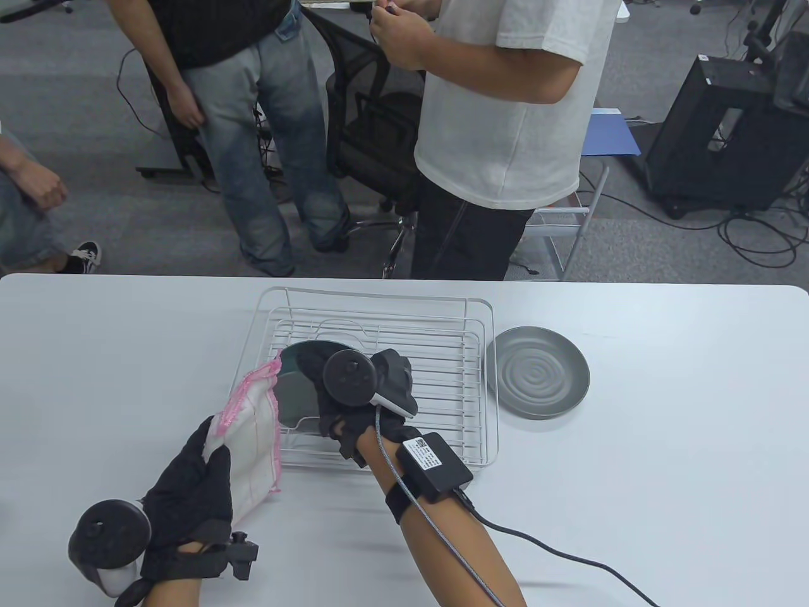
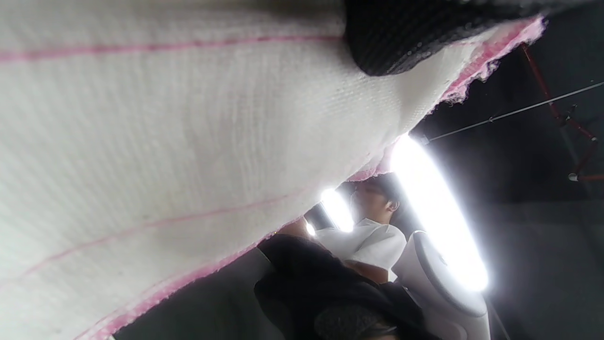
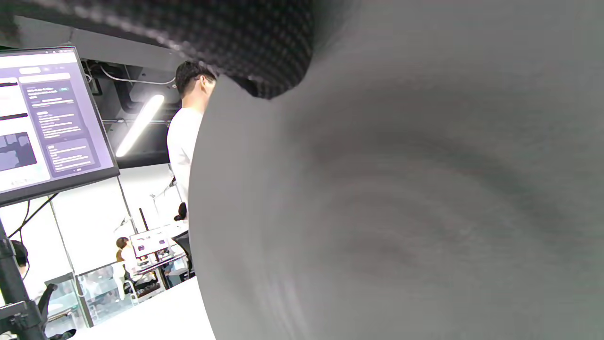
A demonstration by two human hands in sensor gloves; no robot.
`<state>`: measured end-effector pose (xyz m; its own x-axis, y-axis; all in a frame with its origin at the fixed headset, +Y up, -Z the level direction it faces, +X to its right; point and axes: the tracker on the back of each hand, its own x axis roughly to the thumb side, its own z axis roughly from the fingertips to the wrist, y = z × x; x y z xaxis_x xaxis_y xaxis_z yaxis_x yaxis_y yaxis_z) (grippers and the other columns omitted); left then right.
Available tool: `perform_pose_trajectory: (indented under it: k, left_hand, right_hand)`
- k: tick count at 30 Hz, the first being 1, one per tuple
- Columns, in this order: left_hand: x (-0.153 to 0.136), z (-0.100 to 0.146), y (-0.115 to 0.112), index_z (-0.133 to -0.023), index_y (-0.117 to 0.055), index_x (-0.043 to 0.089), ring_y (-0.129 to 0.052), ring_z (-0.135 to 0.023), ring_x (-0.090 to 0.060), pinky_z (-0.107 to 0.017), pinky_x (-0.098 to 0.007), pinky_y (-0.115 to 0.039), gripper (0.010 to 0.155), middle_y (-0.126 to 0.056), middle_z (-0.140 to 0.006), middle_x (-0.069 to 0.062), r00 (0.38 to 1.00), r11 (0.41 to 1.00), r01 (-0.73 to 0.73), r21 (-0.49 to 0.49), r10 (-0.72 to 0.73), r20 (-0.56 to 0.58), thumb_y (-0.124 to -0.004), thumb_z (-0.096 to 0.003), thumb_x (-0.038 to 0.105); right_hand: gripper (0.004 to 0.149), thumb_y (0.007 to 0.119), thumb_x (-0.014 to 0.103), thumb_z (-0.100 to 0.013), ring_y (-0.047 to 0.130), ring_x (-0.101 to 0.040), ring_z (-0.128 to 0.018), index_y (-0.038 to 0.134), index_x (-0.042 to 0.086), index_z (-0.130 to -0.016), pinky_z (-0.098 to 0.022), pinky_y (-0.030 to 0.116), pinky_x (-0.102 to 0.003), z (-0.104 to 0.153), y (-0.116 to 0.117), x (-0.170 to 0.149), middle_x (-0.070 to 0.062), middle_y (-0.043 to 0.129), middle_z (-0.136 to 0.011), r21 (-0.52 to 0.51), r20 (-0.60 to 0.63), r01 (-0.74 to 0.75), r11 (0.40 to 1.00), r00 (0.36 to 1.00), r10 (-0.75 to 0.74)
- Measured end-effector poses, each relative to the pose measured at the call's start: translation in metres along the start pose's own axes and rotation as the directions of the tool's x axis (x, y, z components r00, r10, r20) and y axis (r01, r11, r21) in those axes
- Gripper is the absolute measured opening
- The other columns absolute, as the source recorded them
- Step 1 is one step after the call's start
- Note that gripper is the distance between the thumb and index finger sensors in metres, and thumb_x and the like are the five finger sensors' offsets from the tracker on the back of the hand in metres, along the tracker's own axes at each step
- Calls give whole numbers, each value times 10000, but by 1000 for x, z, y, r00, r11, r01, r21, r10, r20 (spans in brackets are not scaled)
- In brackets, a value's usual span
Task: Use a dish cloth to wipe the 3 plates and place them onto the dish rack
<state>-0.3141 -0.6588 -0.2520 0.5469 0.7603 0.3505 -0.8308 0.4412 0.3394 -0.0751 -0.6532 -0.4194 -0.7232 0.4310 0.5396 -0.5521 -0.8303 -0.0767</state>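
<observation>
My right hand (image 1: 366,386) grips a grey plate (image 1: 296,387), tilted on edge over the left part of the white wire dish rack (image 1: 442,379). That plate (image 3: 401,189) fills the right wrist view, with a gloved finger (image 3: 245,42) over its rim. My left hand (image 1: 189,487) holds a white dish cloth with pink edging (image 1: 253,430) up against the plate's left side. The cloth (image 2: 165,141) covers most of the left wrist view. A second grey plate (image 1: 537,373) lies flat on the table, right of the rack. No third plate shows.
Two people stand just beyond the table's far edge (image 1: 404,278), and a third person's arm (image 1: 31,183) shows at the far left. An office chair (image 1: 373,139) stands behind them. A cable (image 1: 556,556) trails from my right wrist across the table.
</observation>
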Motion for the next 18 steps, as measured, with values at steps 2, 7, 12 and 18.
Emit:
perform_pose_trajectory:
  k: [2, 7, 12, 18]
  left_hand:
    - [0, 0, 0, -1006, -694, 216, -999, -748, -334, -710, -593, -580, 486, -967, -842, -91, 1000, 1000, 0, -1, 0, -3, -715, -554, 394]
    - [0, 0, -1, -1006, -693, 218, -997, -749, -338, -711, -589, -579, 487, -968, -843, -90, 1000, 1000, 4, -2, -4, -5, -716, -553, 395]
    - [0, 0, -1, -1004, -695, 216, -998, -750, -335, -710, -591, -579, 486, -967, -843, -93, 1000, 1000, 5, -2, -5, -4, -716, -553, 393]
    - [1, 0, -2, -1005, -695, 215, -998, -749, -339, -710, -592, -578, 487, -970, -841, -95, 1000, 1000, 5, -10, -5, 4, -717, -553, 393]
  right_hand:
    - [471, 813, 162, -411, 917, -430, -665, 772, 109, -878, -481, 785, -595, 2, -5, 0, -190, 837, -825, -27, 14, -11, 1000, 1000, 12]
    - [476, 823, 173, -407, 910, -429, -675, 772, 108, -875, -488, 781, -596, 13, -27, -8, -187, 831, -830, -89, 7, 33, 995, 999, -32]
    - [488, 828, 193, -411, 899, -441, -679, 759, 99, -885, -491, 769, -606, 32, -61, -37, -198, 821, -836, -171, -103, 91, 981, 989, -110]
    - [521, 824, 279, -438, 858, -478, -679, 729, 56, -899, -485, 730, -626, 84, -117, -126, -234, 794, -841, -338, -486, 74, 938, 840, -242]
